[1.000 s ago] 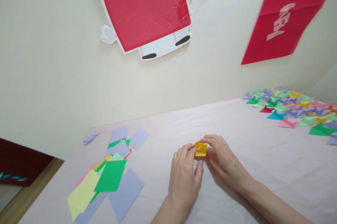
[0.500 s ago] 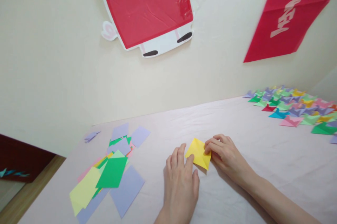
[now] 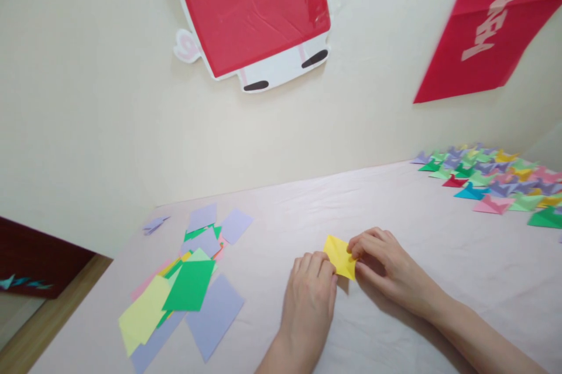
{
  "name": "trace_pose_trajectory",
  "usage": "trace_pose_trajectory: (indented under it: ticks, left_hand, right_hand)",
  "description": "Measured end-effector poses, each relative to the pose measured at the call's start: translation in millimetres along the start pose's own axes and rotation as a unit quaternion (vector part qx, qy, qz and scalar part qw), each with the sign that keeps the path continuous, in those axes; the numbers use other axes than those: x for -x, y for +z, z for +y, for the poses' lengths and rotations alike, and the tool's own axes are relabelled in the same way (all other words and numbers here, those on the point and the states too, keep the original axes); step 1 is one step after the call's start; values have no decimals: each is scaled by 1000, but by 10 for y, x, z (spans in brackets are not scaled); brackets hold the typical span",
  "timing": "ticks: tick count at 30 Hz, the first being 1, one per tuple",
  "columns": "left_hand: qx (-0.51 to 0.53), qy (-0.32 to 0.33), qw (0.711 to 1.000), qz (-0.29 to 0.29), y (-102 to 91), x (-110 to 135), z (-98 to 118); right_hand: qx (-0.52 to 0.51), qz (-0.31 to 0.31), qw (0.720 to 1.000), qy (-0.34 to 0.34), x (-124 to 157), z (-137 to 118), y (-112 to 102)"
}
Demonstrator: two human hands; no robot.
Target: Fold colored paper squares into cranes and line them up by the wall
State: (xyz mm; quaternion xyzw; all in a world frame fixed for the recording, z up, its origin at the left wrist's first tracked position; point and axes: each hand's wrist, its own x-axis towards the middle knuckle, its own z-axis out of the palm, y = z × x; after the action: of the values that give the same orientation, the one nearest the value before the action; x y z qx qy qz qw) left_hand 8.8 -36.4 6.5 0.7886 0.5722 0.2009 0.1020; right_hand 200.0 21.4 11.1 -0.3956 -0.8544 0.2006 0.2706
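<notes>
In the head view, a small yellow paper square with crease lines (image 3: 338,254) is at the near middle of a table covered with a pale pinkish-white cloth (image 3: 377,198), between the person's two bare hands, one corner pointing away from the person and a shadow under its near edge. The left hand (image 3: 308,289) is back up, its fingers bent together and their tips at the square's left near edge; its thumb is hidden, so whether it pinches the paper cannot be told. The right hand (image 3: 390,266) pinches the square's right corner between curled fingertips and thumb, its forearm running off toward the lower right. Left of the hands, well apart from them, lies a loose, overlapping spread of flat paper sheets: a dark green sheet (image 3: 189,286) on top, a pale yellow sheet (image 3: 143,312) beside it and a large lavender sheet (image 3: 216,316) nearer the person. Beyond that spread, near the table's far left corner, is a small folded lavender paper piece (image 3: 154,225). At the far right stand close rows of small folded multicoloured paper figures (image 3: 492,204). On the cream wall (image 3: 100,99) behind hang a red-and-white cartoon cutout (image 3: 254,8) and a red banner with pale lettering (image 3: 456,69).
</notes>
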Motion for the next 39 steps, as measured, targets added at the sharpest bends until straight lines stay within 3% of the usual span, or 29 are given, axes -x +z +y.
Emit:
trace_pose_trajectory:
  ticks: [8,17,27,39]
  left_hand:
    - [24,-62,997,46,-2,-20,-12]
    - [-64,-47,997,2,62,38,10]
    - [-106,-3,994,-5,56,101,59]
    - [-143,3,990,-5,63,92,70]
  right_hand:
    - [11,11,995,98,-101,42,153]
    - [55,4,987,152,-179,23,209]
    - [69,1,985,161,-242,34,226]
    - [90,20,983,160,-274,11,233]
